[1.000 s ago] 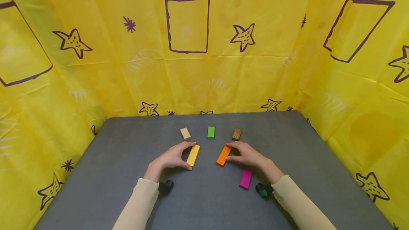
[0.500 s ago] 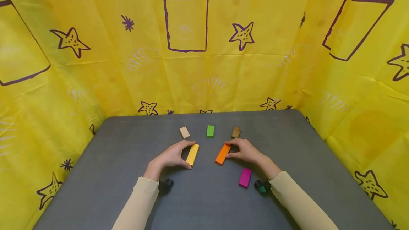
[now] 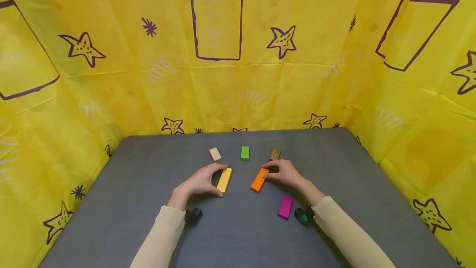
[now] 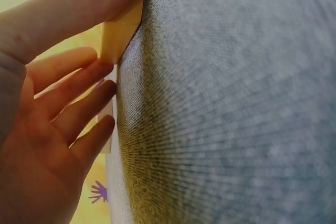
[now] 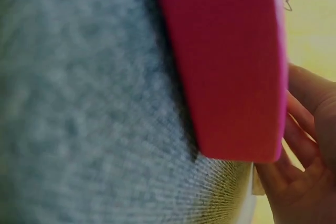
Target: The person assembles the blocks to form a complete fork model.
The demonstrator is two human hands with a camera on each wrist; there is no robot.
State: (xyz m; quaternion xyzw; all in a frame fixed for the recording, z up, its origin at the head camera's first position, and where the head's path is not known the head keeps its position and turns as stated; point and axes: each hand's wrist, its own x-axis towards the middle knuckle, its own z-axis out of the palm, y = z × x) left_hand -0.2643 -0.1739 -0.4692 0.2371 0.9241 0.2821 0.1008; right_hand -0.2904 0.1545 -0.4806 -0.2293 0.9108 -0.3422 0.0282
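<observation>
My left hand [image 3: 198,181] grips a yellow wooden block [image 3: 224,181] by its ends, thumb at the near end and index finger at the far one. In the left wrist view the thumb lies along this block [image 4: 119,38], which sits at the grey tabletop, while the other fingers spread behind it. An orange block [image 3: 258,182] lies tilted to the right of the yellow one. The right hand [image 3: 288,173] pinches its far part between thumb and index finger. In the right wrist view a magenta block [image 5: 226,66] hides the fingertips and the orange block.
Behind the hands stand a pale wood block [image 3: 215,154], a green block [image 3: 244,153] and a brown block [image 3: 275,153] in a row. The magenta block lies nearer, left of the right wrist camera [image 3: 303,216]. Yellow patterned cloth [image 3: 223,94] walls the grey table [image 3: 230,235].
The right thumb has slid up along the orange block toward its far end, and the right wrist has shifted slightly left. The left hand and the blocks stay in place.
</observation>
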